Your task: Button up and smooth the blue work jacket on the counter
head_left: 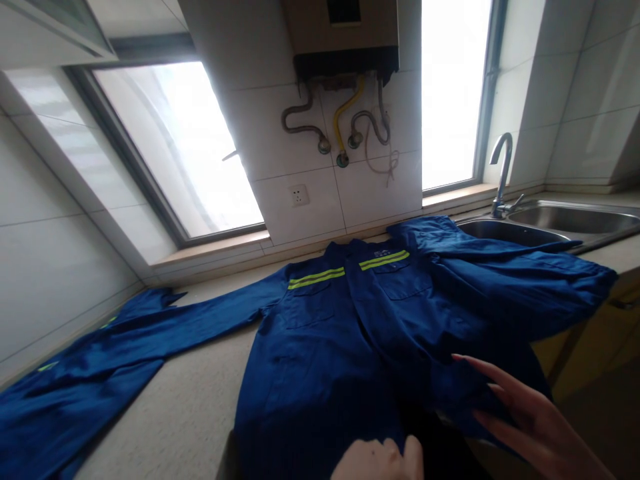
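Note:
A dark blue work jacket (310, 353) lies front up over the counter, with yellow-green stripes across the chest and pockets below them. Its lower part hangs toward me in shadow. My left hand (377, 460) is at the bottom edge of the view, fingers curled closed at the jacket's hem; the grip itself is partly hidden. To the right, my right hand (530, 410) has its fingers apart over the jacket's lower front, touching the cloth. One sleeve (210, 320) stretches left across the counter; the other side lies in folds toward the sink.
More blue cloth (45, 413) with small yellow-green strips lies at the left. A double steel sink (590, 220) with a tap (500, 173) is at the right. Above the counter (190, 400) hang a water heater (345, 33) and its hoses. Yellow cabinet fronts (595, 333) are below.

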The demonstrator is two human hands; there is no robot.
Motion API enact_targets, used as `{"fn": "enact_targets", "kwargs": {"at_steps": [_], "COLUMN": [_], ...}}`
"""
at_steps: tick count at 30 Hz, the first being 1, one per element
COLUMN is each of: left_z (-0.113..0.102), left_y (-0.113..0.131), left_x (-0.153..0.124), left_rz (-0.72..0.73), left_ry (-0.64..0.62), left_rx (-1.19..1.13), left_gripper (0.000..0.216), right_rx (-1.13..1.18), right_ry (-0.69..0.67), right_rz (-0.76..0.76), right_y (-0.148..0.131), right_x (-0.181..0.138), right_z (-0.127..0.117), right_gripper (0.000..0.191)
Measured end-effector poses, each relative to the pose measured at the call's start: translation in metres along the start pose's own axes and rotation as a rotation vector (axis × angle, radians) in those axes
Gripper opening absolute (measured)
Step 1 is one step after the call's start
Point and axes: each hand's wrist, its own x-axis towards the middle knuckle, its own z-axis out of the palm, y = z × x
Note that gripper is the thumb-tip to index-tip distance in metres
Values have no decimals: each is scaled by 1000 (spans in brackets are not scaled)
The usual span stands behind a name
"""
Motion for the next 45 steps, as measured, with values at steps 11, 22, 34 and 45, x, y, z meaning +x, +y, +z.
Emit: {"fn": "enact_targets", "kwargs": {"at_steps": [11, 22, 34, 45], "left_z": [-62, -64, -62, -58], "left_y": [7, -2, -10, -10], "left_x": [-43, -46, -30, -33], "left_rz": [-112, 184, 142, 245], "left_ry": [595, 667, 882, 851], "left_rx": [240, 122, -96, 269], "left_gripper": [42, 54, 27, 17], "right_rx": [-253, -423, -442, -542], "right_ry": [188, 193, 317, 275], "right_rz": [-250, -529, -740, -1029], "right_y": [-27, -23, -50, -63], "right_x": [15, 19, 19, 24], "right_z": [24, 24, 50, 49], "right_gripper": [27, 22, 14, 21]}}
